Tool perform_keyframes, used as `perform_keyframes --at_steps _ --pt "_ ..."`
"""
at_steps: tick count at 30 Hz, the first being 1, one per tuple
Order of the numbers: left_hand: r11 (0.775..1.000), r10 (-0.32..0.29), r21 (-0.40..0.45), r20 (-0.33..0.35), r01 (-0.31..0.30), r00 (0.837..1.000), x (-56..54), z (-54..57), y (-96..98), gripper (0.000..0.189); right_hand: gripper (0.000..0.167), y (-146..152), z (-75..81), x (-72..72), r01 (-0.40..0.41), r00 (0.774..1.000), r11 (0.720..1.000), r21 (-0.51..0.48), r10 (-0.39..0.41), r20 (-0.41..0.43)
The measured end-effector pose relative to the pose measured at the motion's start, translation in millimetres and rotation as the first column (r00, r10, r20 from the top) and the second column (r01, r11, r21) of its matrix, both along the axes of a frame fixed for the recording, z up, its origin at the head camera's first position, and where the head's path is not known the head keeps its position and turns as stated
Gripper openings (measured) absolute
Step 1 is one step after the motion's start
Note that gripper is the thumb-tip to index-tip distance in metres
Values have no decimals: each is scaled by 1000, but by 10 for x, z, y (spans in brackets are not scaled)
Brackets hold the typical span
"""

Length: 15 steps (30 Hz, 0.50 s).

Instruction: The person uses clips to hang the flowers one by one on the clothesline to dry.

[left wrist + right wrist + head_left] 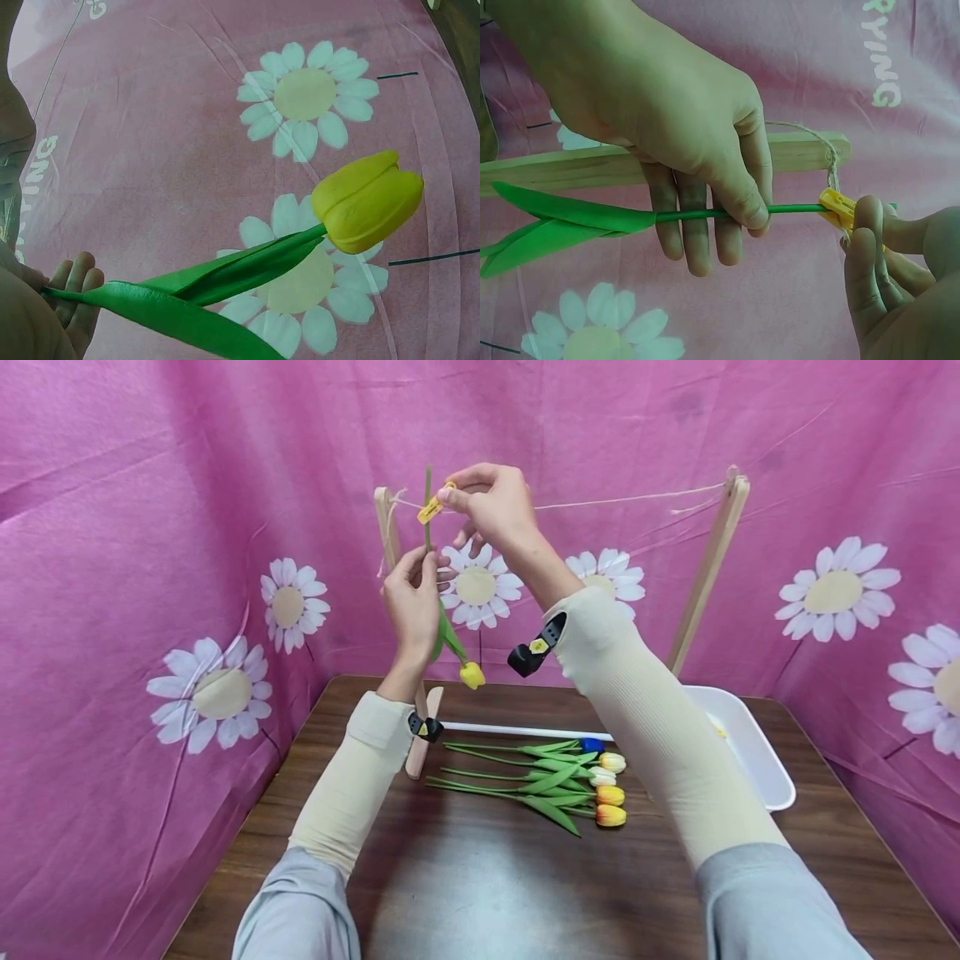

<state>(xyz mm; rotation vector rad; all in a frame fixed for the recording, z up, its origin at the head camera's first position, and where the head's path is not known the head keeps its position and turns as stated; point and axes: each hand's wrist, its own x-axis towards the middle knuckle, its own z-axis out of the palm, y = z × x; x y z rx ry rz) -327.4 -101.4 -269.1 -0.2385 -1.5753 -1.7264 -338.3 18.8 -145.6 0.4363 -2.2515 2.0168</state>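
Note:
A yellow artificial tulip (472,675) hangs head down with its bare stem end pointing up. My left hand (412,606) pinches its green stem between thumb and fingers, below the string (630,498). In the left wrist view the bloom (367,202) and long leaves (195,319) stretch out from the fingers. My right hand (498,510) pinches a yellow clothespin (431,511) by its handle end. In the right wrist view, the clothespin's front (832,202) lies across the stem (795,208), right at the string near the wooden post.
The string runs between a left wooden post (384,527) and a right one (708,568). Below, several tulips (555,781) in blue, white and orange-yellow lie beside a white rod (525,731). A white tray (776,777) sits at the right, partly behind my right sleeve.

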Motion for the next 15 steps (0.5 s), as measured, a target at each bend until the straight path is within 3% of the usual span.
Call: perform_keyframes --at_steps 15 --pt "998 26 -62 39 -24 999 -23 -32 -39 24 33 123 -14 76 -8 996 997 75 15 -91"
